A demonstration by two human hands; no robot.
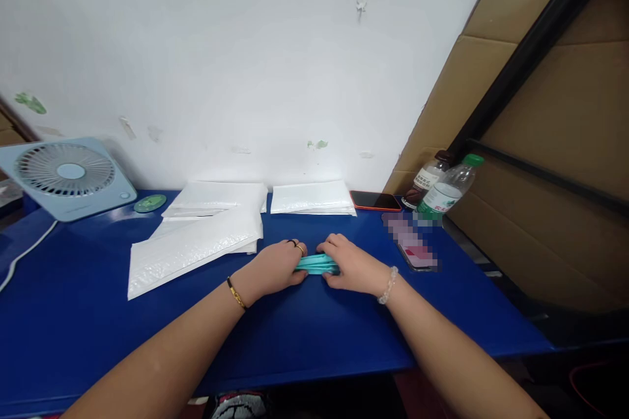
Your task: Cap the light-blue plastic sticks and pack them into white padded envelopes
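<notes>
Both hands grip a small teal bundle (318,265) of thin, pleated-looking material, low over the blue table (295,334). My left hand (279,266) is closed on its left end, with rings on the fingers. At the right end, my right hand (351,266) pinches it between thumb and fingers. The palms hide both ends, and what kind of thing it is I cannot make out. Just left of my left hand lies a white padded mailer (196,245), slanting over other mailers. A further stack of white mailers (313,198) lies beyond the hands, against the wall.
At the left stands a light blue fan (71,171) with a white cable, near a green round disc (150,203). To the right are a red-edged phone (376,200), another phone (413,245), a dark-capped bottle (427,180) and a green-capped bottle (447,190). Cardboard (491,78) lines the right side.
</notes>
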